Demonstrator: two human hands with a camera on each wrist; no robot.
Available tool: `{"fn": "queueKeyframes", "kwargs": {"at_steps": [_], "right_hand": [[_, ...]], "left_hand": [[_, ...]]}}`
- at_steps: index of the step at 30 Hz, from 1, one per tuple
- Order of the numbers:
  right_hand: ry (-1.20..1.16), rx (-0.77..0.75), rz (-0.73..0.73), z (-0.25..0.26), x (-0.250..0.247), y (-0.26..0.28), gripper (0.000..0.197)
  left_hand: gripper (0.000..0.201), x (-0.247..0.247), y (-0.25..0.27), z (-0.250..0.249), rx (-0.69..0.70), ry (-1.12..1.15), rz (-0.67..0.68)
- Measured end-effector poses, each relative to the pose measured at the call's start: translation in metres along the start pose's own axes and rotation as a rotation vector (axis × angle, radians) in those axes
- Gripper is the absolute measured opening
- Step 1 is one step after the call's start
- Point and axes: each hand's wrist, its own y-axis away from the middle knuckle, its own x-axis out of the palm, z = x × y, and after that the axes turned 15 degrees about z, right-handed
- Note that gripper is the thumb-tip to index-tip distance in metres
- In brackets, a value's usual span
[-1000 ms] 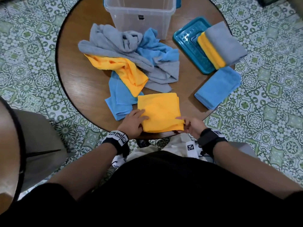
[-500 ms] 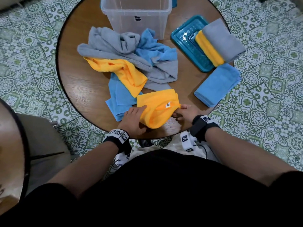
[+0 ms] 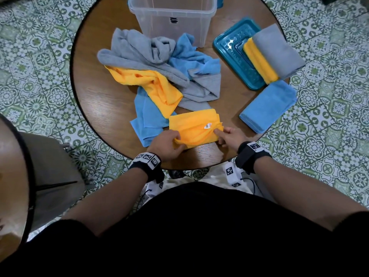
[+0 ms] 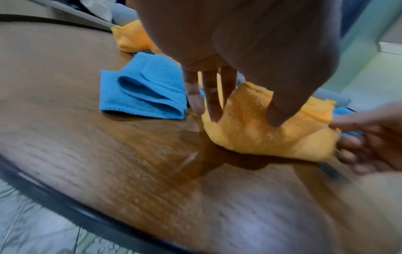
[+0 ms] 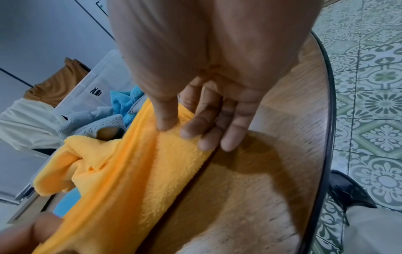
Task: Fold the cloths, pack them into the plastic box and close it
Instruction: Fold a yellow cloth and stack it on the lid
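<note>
A half-folded orange cloth [image 3: 194, 127] [image 4: 259, 127] [image 5: 135, 173] lies near the table's front edge, its near half lifted and turned over away from me. My left hand [image 3: 169, 142] [image 4: 234, 106] pinches its left corner between thumb and fingers. On the other side my right hand [image 3: 229, 135] [image 5: 180, 128] pinches the right corner beside a white tag [image 3: 207, 126]. The clear plastic box [image 3: 172, 17] stands open at the back. Its teal lid [image 3: 235, 54] lies to the right, upside down.
An unfolded heap of grey [image 3: 143, 54], blue [image 3: 195, 60] and orange [image 3: 151, 84] cloths fills the table's middle. Folded grey [image 3: 279, 50] and orange [image 3: 259, 62] cloths rest on the lid, and a folded blue one [image 3: 267, 106] overhangs the table's right edge. Tiled floor surrounds the round table [image 3: 95, 100].
The orange cloth lay flat a second ago. Both hands took its near corners and carried that edge up and away from me, so the cloth is now doubling over.
</note>
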Motion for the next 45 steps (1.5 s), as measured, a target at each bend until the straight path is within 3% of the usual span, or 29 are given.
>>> {"fn": "queueKeyframes", "kwargs": {"at_steps": [3,6,11,16,18,21,23,25,27,29,31,34,37,39,41,45], "right_hand": [[0.165,-0.015,-0.043,0.005,-0.001,0.002,0.020],[0.222,-0.062,-0.149,0.015,0.004,-0.002,0.023],[0.356,-0.062,-0.164,0.026,0.006,-0.014,0.043],[0.390,-0.022,-0.152,0.019,0.003,-0.018,0.041],[0.420,-0.017,-0.147,0.017,0.002,-0.017,0.039],[0.443,-0.004,-0.140,0.017,0.003,-0.014,0.035],[0.436,-0.021,-0.144,0.021,0.002,-0.011,0.044],[0.467,-0.049,-0.096,0.022,0.000,-0.009,0.045],[0.525,-0.103,0.005,0.021,-0.001,-0.005,0.031],[0.638,-0.169,0.107,0.015,-0.002,0.000,0.023],[0.796,-0.238,0.178,0.003,-0.002,0.006,0.027],[0.897,-0.328,0.266,-0.019,0.001,0.013,0.036],[0.832,-0.257,0.222,-0.029,0.005,0.013,0.033],[0.722,-0.202,0.101,-0.024,0.007,0.014,0.031],[0.623,-0.176,0.000,-0.013,0.008,0.014,0.026],[0.473,-0.096,-0.053,0.005,0.001,0.005,0.037]], "left_hand": [[0.032,-0.008,-0.003,0.008,-0.201,0.279,-0.006],[0.037,-0.011,-0.009,0.009,-0.226,0.315,0.054],[0.034,-0.014,-0.021,0.006,-0.219,0.570,-0.189],[0.049,-0.012,-0.028,0.006,-0.296,0.763,-0.020],[0.041,-0.008,-0.027,0.009,-0.309,0.670,0.007],[0.027,-0.008,-0.025,0.002,-0.247,0.559,-0.075],[0.027,-0.009,-0.024,0.002,-0.209,0.566,-0.107],[0.035,-0.011,-0.025,0.008,-0.199,0.637,-0.022],[0.051,-0.014,-0.022,0.012,-0.208,0.664,0.145],[0.058,-0.015,-0.015,0.014,-0.167,0.458,0.274],[0.046,-0.011,-0.006,0.016,-0.060,0.133,0.333],[0.033,-0.001,0.006,0.025,0.085,-0.152,0.273],[0.034,0.002,0.006,0.024,0.115,-0.282,0.206],[0.039,0.001,0.003,0.019,0.144,-0.246,0.220],[0.058,-0.002,0.000,0.014,0.121,-0.057,0.226],[0.068,-0.013,-0.009,0.005,-0.134,0.239,0.077]]}}
